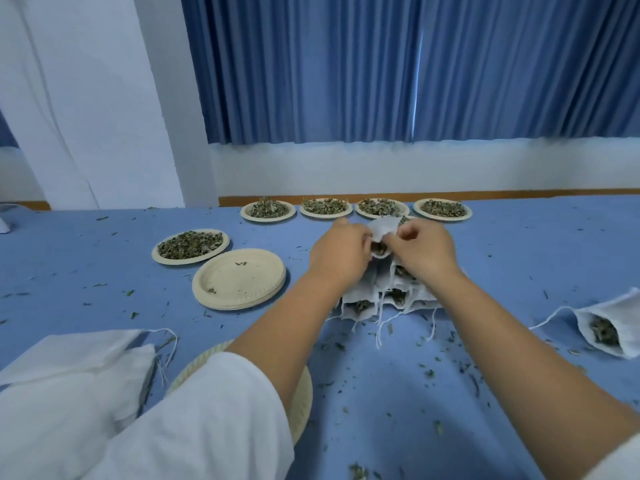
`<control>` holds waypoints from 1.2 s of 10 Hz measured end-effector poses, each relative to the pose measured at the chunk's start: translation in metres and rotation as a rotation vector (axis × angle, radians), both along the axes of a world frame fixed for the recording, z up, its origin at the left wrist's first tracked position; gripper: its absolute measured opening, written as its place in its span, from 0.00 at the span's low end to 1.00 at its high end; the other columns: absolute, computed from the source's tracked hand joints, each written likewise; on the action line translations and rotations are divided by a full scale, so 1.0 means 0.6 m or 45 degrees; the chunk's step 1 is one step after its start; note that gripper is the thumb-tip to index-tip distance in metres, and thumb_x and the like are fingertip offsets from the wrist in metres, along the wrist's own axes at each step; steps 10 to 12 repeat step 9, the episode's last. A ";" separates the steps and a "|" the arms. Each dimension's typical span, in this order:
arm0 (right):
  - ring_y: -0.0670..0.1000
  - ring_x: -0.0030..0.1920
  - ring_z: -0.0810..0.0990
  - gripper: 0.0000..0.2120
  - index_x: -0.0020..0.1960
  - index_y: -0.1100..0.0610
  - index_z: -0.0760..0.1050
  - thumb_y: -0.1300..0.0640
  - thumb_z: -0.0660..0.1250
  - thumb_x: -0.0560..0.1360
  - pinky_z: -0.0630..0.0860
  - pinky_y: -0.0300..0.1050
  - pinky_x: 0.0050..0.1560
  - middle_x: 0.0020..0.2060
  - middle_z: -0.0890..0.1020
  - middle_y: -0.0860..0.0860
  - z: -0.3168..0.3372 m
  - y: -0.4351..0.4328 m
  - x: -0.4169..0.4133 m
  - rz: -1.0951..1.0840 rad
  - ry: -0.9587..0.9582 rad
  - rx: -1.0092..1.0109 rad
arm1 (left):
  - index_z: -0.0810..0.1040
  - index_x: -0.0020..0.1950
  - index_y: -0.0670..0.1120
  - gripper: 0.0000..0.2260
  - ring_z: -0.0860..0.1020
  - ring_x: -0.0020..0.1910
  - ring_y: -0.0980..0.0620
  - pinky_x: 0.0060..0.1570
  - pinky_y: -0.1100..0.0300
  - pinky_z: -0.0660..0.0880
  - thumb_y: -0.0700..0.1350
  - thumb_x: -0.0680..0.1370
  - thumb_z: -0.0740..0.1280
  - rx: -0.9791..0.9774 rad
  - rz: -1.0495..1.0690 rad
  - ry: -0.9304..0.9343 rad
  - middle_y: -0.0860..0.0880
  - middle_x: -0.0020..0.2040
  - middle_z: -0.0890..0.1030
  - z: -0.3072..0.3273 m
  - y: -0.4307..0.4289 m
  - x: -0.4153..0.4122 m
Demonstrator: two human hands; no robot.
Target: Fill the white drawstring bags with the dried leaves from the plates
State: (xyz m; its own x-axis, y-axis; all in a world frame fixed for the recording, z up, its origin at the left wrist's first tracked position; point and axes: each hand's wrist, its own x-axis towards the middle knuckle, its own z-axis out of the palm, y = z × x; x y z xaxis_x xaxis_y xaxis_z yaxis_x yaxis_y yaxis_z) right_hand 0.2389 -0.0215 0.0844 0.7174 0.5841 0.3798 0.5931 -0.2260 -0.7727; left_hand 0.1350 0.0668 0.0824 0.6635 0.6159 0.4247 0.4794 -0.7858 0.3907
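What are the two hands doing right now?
Left hand: pinching the white bag.
Right hand: pinching the same bag.

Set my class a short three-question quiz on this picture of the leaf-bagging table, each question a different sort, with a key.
1. True or false: the left hand and the right hand both hold one white bag.
2. The stack of plates lies where from the pile of filled bags? A to its left; B to its right; C on top of it.
3. Fill in: the far row holds ___ plates of leaves.
Key: 1 true; 2 A; 3 four.
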 end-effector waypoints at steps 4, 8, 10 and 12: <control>0.51 0.51 0.77 0.11 0.35 0.49 0.72 0.50 0.72 0.71 0.67 0.41 0.41 0.40 0.78 0.49 -0.019 -0.011 0.001 -0.054 -0.288 -0.214 | 0.71 0.67 0.48 0.15 0.77 0.49 0.45 0.42 0.55 0.72 0.47 0.81 0.59 0.026 0.051 0.007 0.45 0.61 0.73 -0.028 -0.002 -0.010; 0.56 0.63 0.67 0.21 0.64 0.53 0.72 0.51 0.69 0.72 0.65 0.44 0.48 0.58 0.73 0.54 -0.035 -0.025 -0.016 -0.090 -0.354 -0.199 | 0.75 0.65 0.47 0.15 0.71 0.57 0.46 0.54 0.54 0.67 0.48 0.80 0.61 0.286 0.146 -0.046 0.47 0.60 0.72 -0.039 -0.015 -0.023; 0.53 0.59 0.69 0.16 0.60 0.52 0.75 0.53 0.68 0.73 0.64 0.42 0.49 0.52 0.73 0.50 -0.037 -0.031 -0.023 -0.066 -0.299 -0.046 | 0.75 0.66 0.49 0.15 0.71 0.58 0.47 0.56 0.54 0.65 0.48 0.80 0.62 0.233 0.162 -0.097 0.48 0.60 0.72 -0.038 -0.020 -0.035; 0.53 0.59 0.69 0.16 0.60 0.52 0.75 0.53 0.68 0.73 0.64 0.42 0.49 0.52 0.73 0.50 -0.037 -0.031 -0.023 -0.066 -0.299 -0.046 | 0.75 0.66 0.49 0.15 0.71 0.58 0.47 0.56 0.54 0.65 0.48 0.80 0.62 0.233 0.162 -0.097 0.48 0.60 0.72 -0.038 -0.020 -0.035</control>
